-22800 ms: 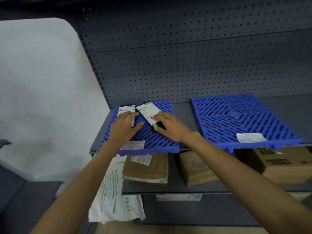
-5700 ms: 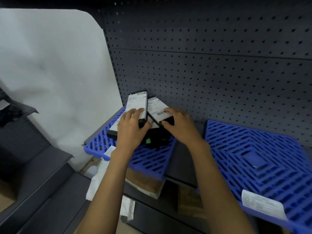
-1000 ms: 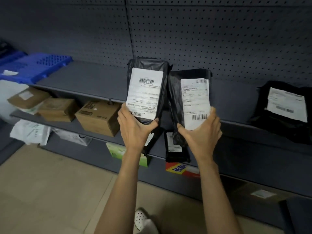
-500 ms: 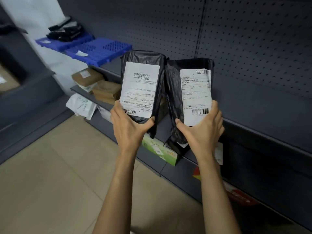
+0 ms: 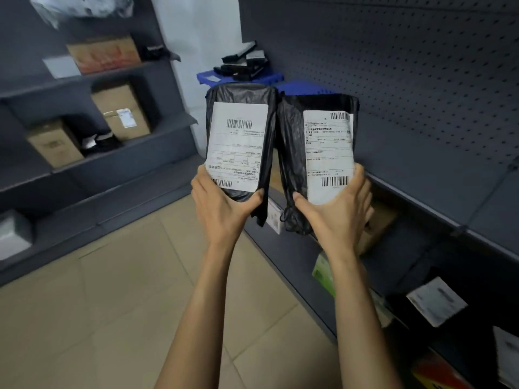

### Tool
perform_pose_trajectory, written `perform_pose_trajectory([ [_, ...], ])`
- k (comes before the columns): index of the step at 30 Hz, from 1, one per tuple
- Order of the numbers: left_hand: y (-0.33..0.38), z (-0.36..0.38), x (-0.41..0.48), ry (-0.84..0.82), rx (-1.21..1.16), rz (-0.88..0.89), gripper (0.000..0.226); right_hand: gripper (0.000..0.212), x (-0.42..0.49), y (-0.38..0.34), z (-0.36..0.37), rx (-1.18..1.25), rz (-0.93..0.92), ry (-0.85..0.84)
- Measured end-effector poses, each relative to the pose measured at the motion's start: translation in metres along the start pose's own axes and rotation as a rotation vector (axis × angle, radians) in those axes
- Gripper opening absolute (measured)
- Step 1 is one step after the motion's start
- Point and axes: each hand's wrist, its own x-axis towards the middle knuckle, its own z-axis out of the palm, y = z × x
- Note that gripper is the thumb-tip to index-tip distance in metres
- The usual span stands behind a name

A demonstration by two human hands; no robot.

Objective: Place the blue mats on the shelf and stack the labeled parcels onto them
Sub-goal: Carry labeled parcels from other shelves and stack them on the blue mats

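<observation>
I see left hand [image 5: 222, 209] gripping a black plastic-wrapped parcel [image 5: 238, 141] with a white label. Right hand [image 5: 337, 214] grips a second black labelled parcel [image 5: 317, 153], both upright, side by side. Far behind: blue slotted mats [image 5: 209, 78] carrying stacked black parcels [image 5: 244, 64], partly blocked by the held pair. Brown cardboard boxes [image 5: 120, 110] on left shelving [image 5: 92, 153]. Half a second ago the mats sat far left; now dead ahead.

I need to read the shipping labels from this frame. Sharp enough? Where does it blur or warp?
Head view, centre: labels on the left parcel and right parcel are fairly sharp, barcodes distinct, fine print unreadable. Head view, edges: the cardboard box upper left and white label lower right smear. Wide-angle lens bends the shelf lines; light dim, even, no glare.
</observation>
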Motion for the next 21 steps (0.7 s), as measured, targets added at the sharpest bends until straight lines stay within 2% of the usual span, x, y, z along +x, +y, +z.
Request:
perform_pose_trajectory([
  [5,-0.047,-0.003,0.064,0.024,0.024,-0.014,0.104,0.119,0.022,-0.039,0.062,-0.015,-0.042,-0.036],
  [10,-0.063,0.029,0.119,-0.004,0.012,-0.034,0.107,0.119,0.067,-0.052,0.105,-0.048,-0.06,-0.04],
  [21,-0.023,0.16,0.29,-0.039,-0.036,-0.001,0.101,0.122,0.269,-0.068,0.178,-0.063,-0.099,0.026],
])
